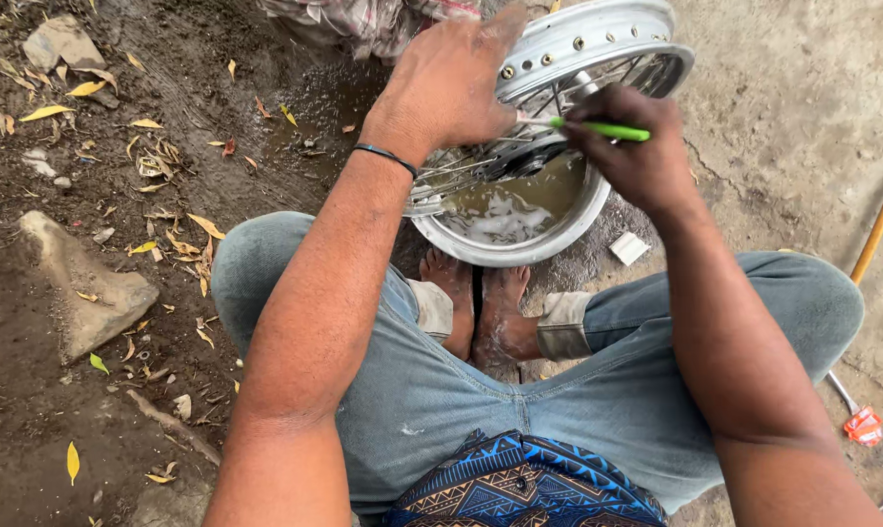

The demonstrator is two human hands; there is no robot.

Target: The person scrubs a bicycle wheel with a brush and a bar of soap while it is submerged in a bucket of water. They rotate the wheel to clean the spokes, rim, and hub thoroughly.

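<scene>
Left hand [448,86]: arm stretched forward, palm down, fingers curled over the rim of the spoked wheel [598,49], gripping it.
Right hand [637,146]: wrist bent inward, fingers closed around a green brush handle [602,129] that points left toward the spokes.
Spoked wheel: silver, tilted, its lower part resting in the metal basin [520,249].
Metal basin: on the ground just ahead of the bare feet [476,303], holding murky, soapy water.
Posture: the person squats, jeans rolled at the ankles.
Surroundings: muddy ground with yellow leaves [46,112].
</scene>
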